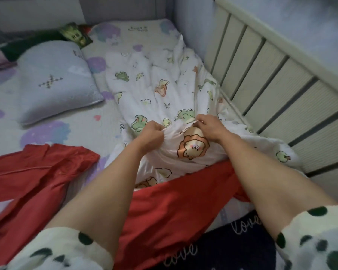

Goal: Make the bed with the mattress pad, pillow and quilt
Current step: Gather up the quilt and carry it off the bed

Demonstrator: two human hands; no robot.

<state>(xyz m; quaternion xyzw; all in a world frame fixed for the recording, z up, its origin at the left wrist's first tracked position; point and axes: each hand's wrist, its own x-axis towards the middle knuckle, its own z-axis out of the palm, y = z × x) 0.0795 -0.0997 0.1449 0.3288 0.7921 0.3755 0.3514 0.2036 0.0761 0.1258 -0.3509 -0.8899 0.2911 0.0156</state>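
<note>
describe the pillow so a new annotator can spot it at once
Start at the slatted white bed rail on the right and cross the crumpled animal-print quilt to the left. The pillow lies flat there: plain pale lavender, one small cross-stitch motif, unlike the cloud-print mattress pad beneath.

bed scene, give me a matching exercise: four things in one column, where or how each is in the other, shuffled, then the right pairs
1. quilt
2. pillow
3. red cloth
4. slatted rail

a. along the bed's right side
b. bunched in both hands
c. lying at the left, nobody touching it
d. spread under the forearms

Pairs: 1-b, 2-c, 3-d, 4-a
</note>
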